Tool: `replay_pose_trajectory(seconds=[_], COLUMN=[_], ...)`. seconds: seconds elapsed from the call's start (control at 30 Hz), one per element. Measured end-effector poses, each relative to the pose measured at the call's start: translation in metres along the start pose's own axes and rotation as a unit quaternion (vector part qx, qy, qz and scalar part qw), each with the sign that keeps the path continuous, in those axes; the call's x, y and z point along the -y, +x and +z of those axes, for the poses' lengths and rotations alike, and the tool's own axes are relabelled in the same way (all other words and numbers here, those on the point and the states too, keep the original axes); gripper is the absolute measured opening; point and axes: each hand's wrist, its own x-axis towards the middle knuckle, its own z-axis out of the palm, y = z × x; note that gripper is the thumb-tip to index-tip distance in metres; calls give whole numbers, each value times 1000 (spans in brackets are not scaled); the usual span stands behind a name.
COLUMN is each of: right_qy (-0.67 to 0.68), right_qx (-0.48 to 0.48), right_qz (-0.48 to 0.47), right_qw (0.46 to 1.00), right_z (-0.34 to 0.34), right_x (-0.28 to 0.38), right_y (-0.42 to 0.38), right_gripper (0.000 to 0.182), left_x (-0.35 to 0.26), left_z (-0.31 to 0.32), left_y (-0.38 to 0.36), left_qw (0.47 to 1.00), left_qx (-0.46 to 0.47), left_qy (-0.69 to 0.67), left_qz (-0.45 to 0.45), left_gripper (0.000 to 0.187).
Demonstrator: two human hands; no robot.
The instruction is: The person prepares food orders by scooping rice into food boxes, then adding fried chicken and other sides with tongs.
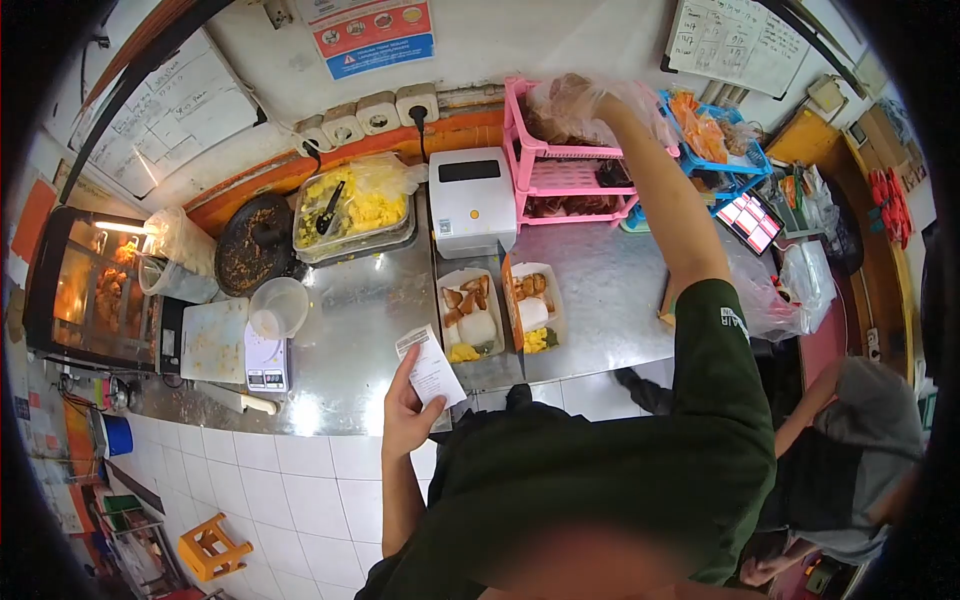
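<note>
Head view: receipt, white slip with small dark print, tilted above the counter edge; left hand has it, fingers clamped, thumb on the lower edge. Right hand up at clear plastic bag on top tier of pink rack; fingers obscured by plastic, can't tell if apart or together. Two open food boxes side by side: rice, browned pieces, yellow bits. Counter is shiny metal; white label printer, digital scale, knife. White tiled floor, yellow stool, whiteboards on wall, another person at right.
</note>
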Motion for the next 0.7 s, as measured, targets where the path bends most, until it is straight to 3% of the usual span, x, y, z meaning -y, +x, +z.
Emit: replay_pose_trajectory(seconds=[0.13,0.23,0.43,0.57,0.67,0.7], right_qy=[168,174,45,-208,-268,-283], right_qx=[-38,-35,-4,2,-125,-227], right_qz=[113,123,65,-57,-83,-91], right_qw=[979,976,997,976,951,928], right_z=[2,7,4,6,2,-2], right_x=[10,9,6,-10,-22,-25], right_y=[-2,0,7,17,5,-1], right_gripper=[24,21,19,19,17,16], left_x=[-2,-2,-3,-3,-6,-6], left_z=[-8,-15,-24,-28,-30,-31], left_y=[2,3,5,4,4,4], left_qw=[1000,1000,1000,1000,1000,1000], left_qx=[8,15,17,21,19,18], left_qy=[6,5,6,-5,-6,-5], left_qz=[-6,-7,-3,-7,-3,-5], left_gripper=[76,76,77,76,75,75])
